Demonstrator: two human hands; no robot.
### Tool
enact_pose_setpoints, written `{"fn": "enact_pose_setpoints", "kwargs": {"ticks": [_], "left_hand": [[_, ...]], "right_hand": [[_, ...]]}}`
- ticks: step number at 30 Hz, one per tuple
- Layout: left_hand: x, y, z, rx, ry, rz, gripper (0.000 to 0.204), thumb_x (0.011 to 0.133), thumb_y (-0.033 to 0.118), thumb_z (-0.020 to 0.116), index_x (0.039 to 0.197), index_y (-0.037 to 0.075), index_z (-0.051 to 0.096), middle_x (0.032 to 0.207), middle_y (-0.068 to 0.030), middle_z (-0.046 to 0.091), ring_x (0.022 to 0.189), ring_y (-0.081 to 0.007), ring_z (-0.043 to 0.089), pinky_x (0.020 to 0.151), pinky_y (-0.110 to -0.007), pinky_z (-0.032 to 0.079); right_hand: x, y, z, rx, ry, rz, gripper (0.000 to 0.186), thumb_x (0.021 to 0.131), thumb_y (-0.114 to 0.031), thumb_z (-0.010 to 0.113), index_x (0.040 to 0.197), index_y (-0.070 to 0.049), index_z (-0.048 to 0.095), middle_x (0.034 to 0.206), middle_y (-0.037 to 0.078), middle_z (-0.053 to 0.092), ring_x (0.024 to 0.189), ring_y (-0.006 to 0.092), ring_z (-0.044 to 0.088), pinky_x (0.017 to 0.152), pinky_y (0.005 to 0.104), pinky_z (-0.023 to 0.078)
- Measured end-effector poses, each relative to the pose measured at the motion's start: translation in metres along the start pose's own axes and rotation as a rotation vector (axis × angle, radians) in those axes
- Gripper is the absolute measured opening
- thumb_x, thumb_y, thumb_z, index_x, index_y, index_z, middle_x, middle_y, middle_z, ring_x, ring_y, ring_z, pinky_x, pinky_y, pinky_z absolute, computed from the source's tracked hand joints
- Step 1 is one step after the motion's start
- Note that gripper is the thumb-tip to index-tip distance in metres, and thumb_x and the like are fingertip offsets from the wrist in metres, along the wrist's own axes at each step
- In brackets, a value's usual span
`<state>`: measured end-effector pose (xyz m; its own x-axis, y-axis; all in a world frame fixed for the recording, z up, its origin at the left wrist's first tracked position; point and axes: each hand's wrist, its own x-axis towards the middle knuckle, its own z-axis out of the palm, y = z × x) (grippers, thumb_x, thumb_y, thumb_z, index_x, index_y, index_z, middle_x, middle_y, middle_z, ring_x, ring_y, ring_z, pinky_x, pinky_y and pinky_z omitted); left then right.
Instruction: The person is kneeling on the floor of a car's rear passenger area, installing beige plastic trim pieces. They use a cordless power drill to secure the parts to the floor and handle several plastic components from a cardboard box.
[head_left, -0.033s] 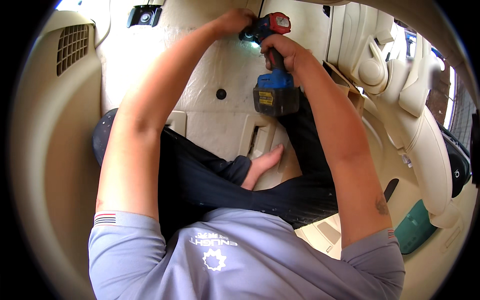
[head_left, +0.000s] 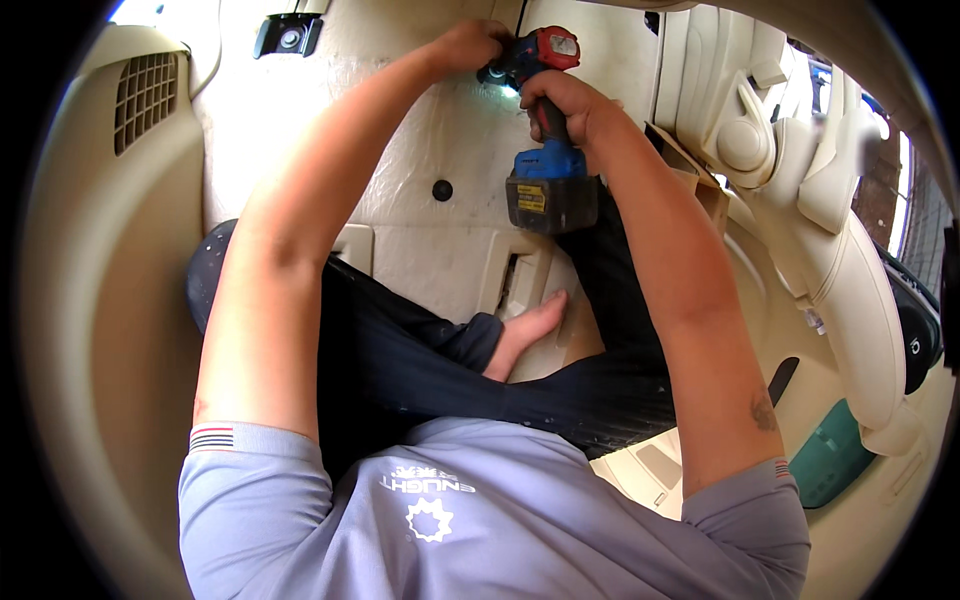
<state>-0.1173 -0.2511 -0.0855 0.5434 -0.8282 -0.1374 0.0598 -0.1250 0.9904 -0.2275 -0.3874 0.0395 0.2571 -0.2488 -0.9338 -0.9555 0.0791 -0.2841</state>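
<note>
"What's changed?"
"Nothing visible, so I'm at the same spot. My right hand (head_left: pixel 567 98) grips the cordless driver (head_left: pixel 551 160) over the beige floor (head_left: pixel 425 140). My left hand (head_left: pixel 474 46) curls beside its front; I can't tell whether it's holding anything."
</note>
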Motion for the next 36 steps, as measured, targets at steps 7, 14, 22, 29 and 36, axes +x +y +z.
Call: {"fn": "enact_pose_setpoints", "kwargs": {"ticks": [7, 14, 22, 29, 36], "left_hand": [[0.002, -0.002, 0.005, 0.264, 0.092, 0.108, 0.039, 0.086, 0.003, 0.054, 0.123, -0.002, 0.066, 0.106, -0.0192, 0.072, 0.096, -0.0266, 0.067, 0.09, -0.036, 0.051], [-0.005, 0.033, 0.006, 0.123, 0.015, 0.091, 0.044, 0.084, -0.004, 0.053, 0.126, -0.003, 0.064, 0.114, -0.0177, 0.071, 0.104, -0.0244, 0.067, 0.095, -0.035, 0.051], [-0.028, 0.09, -0.001, 0.412, 0.202, 0.279, 0.053, 0.086, 0.003, 0.053, 0.139, -0.002, 0.052, 0.137, -0.0209, 0.06, 0.123, -0.0366, 0.059, 0.105, -0.042, 0.046], [-0.111, 0.009, -0.01, 1.059, 0.422, 0.14, 0.049, 0.088, 0.016, 0.055, 0.133, -0.002, 0.054, 0.149, -0.0181, 0.048, 0.14, -0.0351, 0.042, 0.115, -0.046, 0.036], [-0.114, 0.015, -0.007, 1.121, 0.374, 0.158, 0.048, 0.087, 0.02, 0.058, 0.13, -0.001, 0.055, 0.149, -0.0177, 0.048, 0.142, -0.0335, 0.04, 0.118, -0.045, 0.033]], "right_hand": [[-0.009, -0.002, 0.016, -0.007, 0.09, -0.04, 0.02, 0.074, -0.015, 0.071, 0.084, 0.0, 0.061, 0.064, 0.012, 0.058, 0.053, 0.0243, 0.058, 0.052, 0.0368, 0.053], [-0.035, 0.016, 0.01, 0.135, 0.099, -0.083, 0.016, 0.076, -0.011, 0.069, 0.083, -0.001, 0.059, 0.066, 0.012, 0.056, 0.054, 0.0261, 0.057, 0.052, 0.0389, 0.052], [-0.075, 0.028, -0.078, 0.614, 0.056, -0.461, 0.009, 0.079, -0.006, 0.067, 0.084, -0.002, 0.06, 0.07, 0.012, 0.059, 0.062, 0.0271, 0.061, 0.059, 0.0389, 0.053], [-0.033, -0.022, -0.155, 0.611, 0.282, -1.042, 0.012, 0.083, -0.008, 0.067, 0.086, -0.002, 0.057, 0.075, 0.011, 0.06, 0.068, 0.027, 0.062, 0.069, 0.0404, 0.055], [0.086, -0.059, -0.235, 0.28, 0.579, -1.14, 0.011, 0.082, -0.011, 0.07, 0.084, -0.007, 0.06, 0.078, 0.007, 0.064, 0.07, 0.0206, 0.062, 0.072, 0.0346, 0.051]]}}
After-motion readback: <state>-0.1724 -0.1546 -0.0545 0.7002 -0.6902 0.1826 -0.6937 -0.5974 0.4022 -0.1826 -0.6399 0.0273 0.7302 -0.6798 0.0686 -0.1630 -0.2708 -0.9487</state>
